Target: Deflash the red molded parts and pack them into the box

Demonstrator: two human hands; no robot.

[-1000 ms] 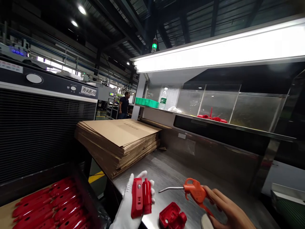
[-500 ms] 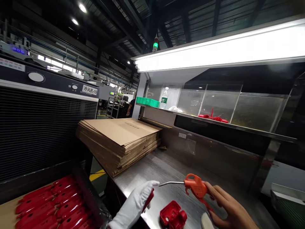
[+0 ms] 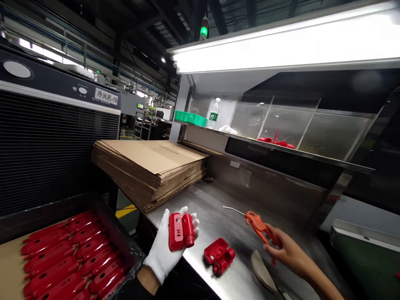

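Observation:
My left hand (image 3: 165, 246), in a white glove, holds a glossy red plastic housing (image 3: 176, 234) with its outer face turned up, a rounded tube along one side. My bare right hand (image 3: 286, 252) is closed around an orange air blow gun (image 3: 261, 227). Its thin bent metal nozzle points left, apart from the housing. Between the hands, a second red housing (image 3: 218, 256) lies on the steel table with its hollow side up. Below my right hand rests a flat, half-round tool (image 3: 263, 271), whose kind I cannot make out.
At lower left, a lined box (image 3: 120, 233) holds several red housings (image 3: 67, 254) in rows. A stack of flat cardboard (image 3: 150, 162) covers the table's back left. Above, a shelf (image 3: 243, 136) carries a green bin (image 3: 190, 118), a bottle (image 3: 213, 116) and red parts (image 3: 276, 141).
My left hand has turned over, showing the housing's outer face. The blow gun has moved away from it, to the right, and its nozzle has swung aside. The view has tilted down.

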